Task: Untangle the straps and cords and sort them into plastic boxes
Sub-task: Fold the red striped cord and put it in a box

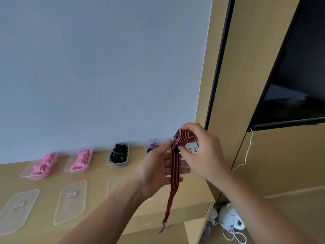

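A red strap with black stripes (pixel 174 175) hangs in the air above the wooden desk (pixel 98 175). My right hand (pixel 202 152) pinches its folded top loop between thumb and fingers. My left hand (pixel 158 169) is palm up beneath it; its thumb tip touches the strap near the loop and the strap runs down across its straight fingers. The strap's free end with a small metal clip (pixel 165 226) dangles past the desk's front edge. Along the wall stand plastic boxes: two with pink straps (pixel 42 166) (pixel 80 161), one with black cords (pixel 118 154), and one with blue and pink straps (pixel 152 147).
Three clear lids (pixel 17 208) (pixel 71 201) (pixel 116 184) lie flat on the desk's front half. Behind my right hand is a partly hidden box (pixel 192 148). A white kettle (pixel 230 217) and white cable (pixel 233 235) sit on the floor at right. A dark screen (pixel 299 76) hangs on the right wall.
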Available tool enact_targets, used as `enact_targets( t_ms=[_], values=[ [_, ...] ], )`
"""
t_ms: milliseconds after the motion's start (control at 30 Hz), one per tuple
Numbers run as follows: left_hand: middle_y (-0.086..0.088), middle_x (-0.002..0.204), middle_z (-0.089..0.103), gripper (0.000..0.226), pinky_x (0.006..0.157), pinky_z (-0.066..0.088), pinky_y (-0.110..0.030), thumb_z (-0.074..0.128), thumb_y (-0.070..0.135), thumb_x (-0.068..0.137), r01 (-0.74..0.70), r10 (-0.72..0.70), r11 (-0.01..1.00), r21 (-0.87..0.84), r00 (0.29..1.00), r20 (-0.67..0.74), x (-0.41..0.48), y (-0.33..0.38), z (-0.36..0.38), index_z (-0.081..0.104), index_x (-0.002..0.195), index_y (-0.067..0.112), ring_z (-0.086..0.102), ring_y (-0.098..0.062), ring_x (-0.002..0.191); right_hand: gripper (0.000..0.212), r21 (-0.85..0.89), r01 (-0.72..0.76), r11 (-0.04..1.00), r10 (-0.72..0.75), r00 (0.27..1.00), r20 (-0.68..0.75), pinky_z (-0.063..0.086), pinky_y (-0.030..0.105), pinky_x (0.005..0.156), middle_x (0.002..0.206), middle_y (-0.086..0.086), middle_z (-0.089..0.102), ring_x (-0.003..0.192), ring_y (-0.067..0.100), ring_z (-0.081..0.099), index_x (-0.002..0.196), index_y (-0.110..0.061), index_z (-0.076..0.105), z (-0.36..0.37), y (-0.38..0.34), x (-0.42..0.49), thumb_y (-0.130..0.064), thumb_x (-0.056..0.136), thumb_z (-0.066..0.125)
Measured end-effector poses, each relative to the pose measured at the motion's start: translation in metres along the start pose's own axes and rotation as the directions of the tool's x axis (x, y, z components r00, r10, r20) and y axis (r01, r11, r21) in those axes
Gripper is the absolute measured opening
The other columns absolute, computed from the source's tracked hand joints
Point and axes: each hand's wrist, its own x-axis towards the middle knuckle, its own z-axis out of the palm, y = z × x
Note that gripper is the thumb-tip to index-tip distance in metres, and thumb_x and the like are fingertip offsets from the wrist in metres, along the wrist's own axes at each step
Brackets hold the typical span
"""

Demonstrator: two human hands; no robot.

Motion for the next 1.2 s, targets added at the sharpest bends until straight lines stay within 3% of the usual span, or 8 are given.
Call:
enact_targets(
  t_ms=[233,467,567,667,733,867,967,1200],
  values=[
    [-0.012,0.098,0.072,0.060,0.089,0.052,-0.049,0.052,0.060,0.099,-0.010,0.012,0.996,-0.085,1.000,0.023,-0.003,0.007,-0.001,0.073,0.113,0.006,0.071,-0.030,0.084,0.044,-0.169,0.295,0.940,-0.305,0.951,-0.038,0.051,0.032,0.090,0.109,0.000,0.069,0.103,0.022,0.066,0.108,-0.007,0.067,0.016,0.013,-0.023,0.014,0.071,0.072],
    [-0.005,0.077,0.065,0.034,0.058,0.054,-0.038,0.065,0.046,0.096,-0.055,0.047,0.990,-0.126,0.997,-0.068,0.000,0.010,-0.006,0.068,0.100,0.012,0.065,-0.025,0.067,0.025,-0.187,0.335,0.923,-0.325,0.942,0.081,0.050,0.037,0.100,0.119,0.004,0.070,0.116,0.024,0.061,0.098,-0.005,0.072,0.020,0.017,-0.044,-0.011,0.077,0.084],
    [-0.008,0.084,0.065,0.029,0.064,0.058,-0.041,0.070,0.037,0.094,-0.088,0.082,0.992,-0.086,0.994,-0.077,0.002,0.008,-0.010,0.071,0.103,0.009,0.063,-0.026,0.074,0.017,-0.157,0.333,0.930,-0.323,0.943,0.082,0.051,0.036,0.097,0.116,0.002,0.072,0.111,0.023,0.063,0.098,-0.008,0.076,0.019,0.011,-0.046,-0.017,0.083,0.079],
    [-0.014,0.096,0.067,0.026,0.068,0.059,-0.043,0.067,0.030,0.098,-0.096,0.094,0.994,-0.042,0.994,-0.051,0.000,0.003,-0.013,0.073,0.104,0.006,0.065,-0.028,0.078,0.013,-0.037,0.248,0.968,-0.248,0.969,0.016,0.053,0.036,0.084,0.099,-0.004,0.074,0.095,0.017,0.066,0.093,-0.010,0.076,0.014,0.007,-0.037,-0.010,0.080,0.078],
    [-0.016,0.106,0.071,0.027,0.071,0.060,-0.047,0.066,0.026,0.099,-0.114,0.114,0.993,-0.020,0.993,-0.045,-0.001,-0.001,-0.013,0.073,0.111,0.002,0.065,-0.029,0.078,0.028,-0.004,0.117,0.993,-0.117,0.993,0.010,0.051,0.031,0.084,0.102,-0.010,0.069,0.098,0.008,0.063,0.102,-0.015,0.073,0.010,0.006,-0.030,-0.013,0.076,0.080],
    [-0.013,0.114,0.075,0.021,0.079,0.060,-0.049,0.066,0.023,0.100,-0.162,0.161,0.982,0.096,0.987,0.017,-0.006,-0.005,-0.012,0.076,0.113,0.010,0.066,-0.025,0.084,0.063,0.048,-0.221,0.974,0.189,0.911,0.367,0.050,0.033,0.097,0.127,-0.017,0.055,0.121,0.000,0.051,0.133,-0.032,0.056,0.000,0.010,-0.017,-0.022,0.077,0.084],
    [-0.020,0.122,0.072,0.031,0.083,0.061,-0.047,0.068,0.028,0.097,-0.196,0.194,0.970,0.144,0.981,0.029,-0.009,-0.010,-0.010,0.073,0.120,0.008,0.065,-0.025,0.091,0.052,0.098,-0.272,0.957,0.201,0.869,0.452,0.052,0.040,0.097,0.115,-0.016,0.065,0.115,0.004,0.058,0.120,-0.032,0.060,-0.004,0.011,-0.012,-0.015,0.077,0.085],
    [-0.013,0.103,0.074,0.061,0.084,0.060,-0.042,0.058,0.063,0.089,-0.120,0.125,0.985,0.125,0.991,-0.039,-0.010,-0.014,-0.009,0.073,0.117,0.011,0.074,-0.033,0.090,0.051,0.140,-0.232,0.963,0.188,0.944,0.272,0.054,0.033,0.087,0.098,-0.013,0.071,0.097,0.008,0.067,0.110,-0.023,0.061,-0.010,0.002,-0.001,-0.001,0.071,0.086]
  ],
)
